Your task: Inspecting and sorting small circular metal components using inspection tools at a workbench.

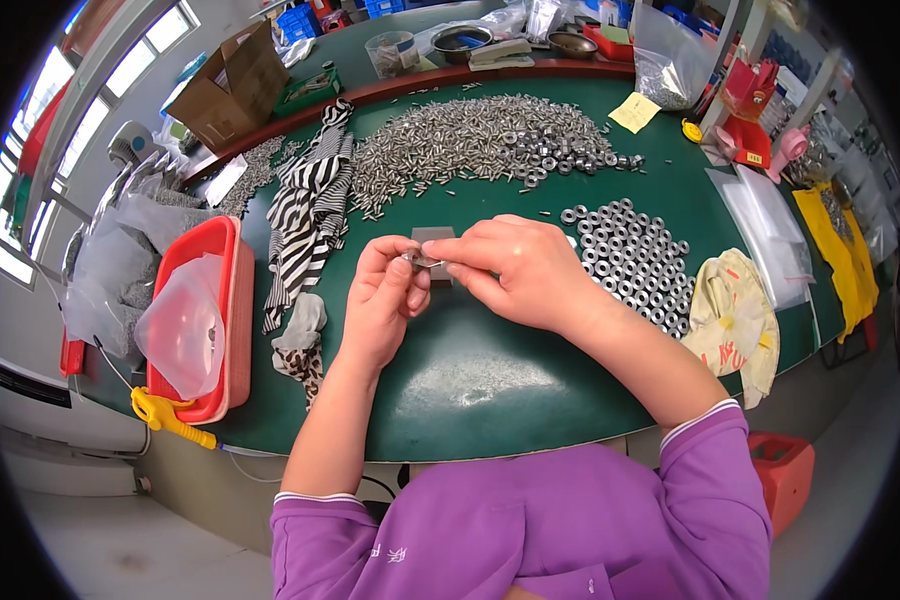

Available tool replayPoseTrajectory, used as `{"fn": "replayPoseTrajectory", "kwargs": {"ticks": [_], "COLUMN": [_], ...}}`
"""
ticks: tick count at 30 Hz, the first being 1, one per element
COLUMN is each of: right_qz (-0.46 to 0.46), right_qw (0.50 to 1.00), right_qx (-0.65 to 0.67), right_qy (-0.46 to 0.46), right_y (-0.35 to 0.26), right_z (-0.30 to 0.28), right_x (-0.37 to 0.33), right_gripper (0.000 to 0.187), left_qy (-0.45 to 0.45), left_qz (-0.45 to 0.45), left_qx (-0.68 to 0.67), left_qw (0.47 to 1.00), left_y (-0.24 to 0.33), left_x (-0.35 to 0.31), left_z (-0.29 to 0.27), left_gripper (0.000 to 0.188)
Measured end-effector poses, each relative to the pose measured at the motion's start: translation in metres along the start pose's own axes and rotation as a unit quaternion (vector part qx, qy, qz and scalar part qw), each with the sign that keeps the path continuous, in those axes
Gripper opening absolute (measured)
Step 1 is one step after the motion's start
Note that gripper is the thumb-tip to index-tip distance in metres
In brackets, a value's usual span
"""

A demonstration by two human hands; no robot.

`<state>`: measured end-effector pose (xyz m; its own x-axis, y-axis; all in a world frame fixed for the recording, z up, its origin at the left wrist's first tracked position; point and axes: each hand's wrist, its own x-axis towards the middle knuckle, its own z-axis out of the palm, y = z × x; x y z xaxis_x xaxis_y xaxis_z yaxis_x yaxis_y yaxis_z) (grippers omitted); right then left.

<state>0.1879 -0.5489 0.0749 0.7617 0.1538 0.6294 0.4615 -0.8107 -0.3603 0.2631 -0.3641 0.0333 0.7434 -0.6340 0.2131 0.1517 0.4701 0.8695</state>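
Note:
Above the middle of the green table, my left hand (385,285) pinches a small shiny metal part (416,258) between thumb and fingers. My right hand (515,268) comes in from the right, thumb and forefinger closed at that same part; whether they hold a separate piece is too small to tell. Just under the fingertips lies a grey block (432,235), partly covered by my hands. Flat metal rings (635,262) are spread to the right of my right hand. Beyond both hands is a wide heap of small metal pins (440,150), with thicker ring-shaped pieces (555,150) at its right end.
Left of my hands lie a striped cloth (312,205) and a red basket (232,330) with a plastic bag inside. A yellow air gun (170,415) hangs at the table's left edge. A pale yellow cloth (735,315) and clear bags (765,235) lie on the right.

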Motion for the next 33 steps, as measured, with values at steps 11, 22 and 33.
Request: {"fn": "replayPoseTrajectory", "kwargs": {"ticks": [11, 22, 33], "right_qz": [-0.130, -0.116, 0.076], "right_qw": [0.986, 0.988, 0.992], "right_qx": [-0.097, -0.095, 0.085], "right_qy": [0.029, 0.031, -0.046], "right_y": [0.013, 0.006, 0.001], "right_z": [0.007, 0.009, 0.002], "right_x": [0.001, -0.001, 0.000], "right_gripper": [0.035, 0.031, 0.020], "left_qy": [-0.018, 0.037, 0.018], "left_qz": [-0.073, -0.022, 0.050], "left_qx": [0.031, 0.040, 0.060], "left_qw": [0.997, 0.998, 0.997], "left_y": [0.000, -0.003, -0.006], "left_x": [-0.001, 0.001, -0.001], "left_z": [-0.009, -0.004, 0.000], "left_gripper": [0.027, 0.018, 0.016]}}
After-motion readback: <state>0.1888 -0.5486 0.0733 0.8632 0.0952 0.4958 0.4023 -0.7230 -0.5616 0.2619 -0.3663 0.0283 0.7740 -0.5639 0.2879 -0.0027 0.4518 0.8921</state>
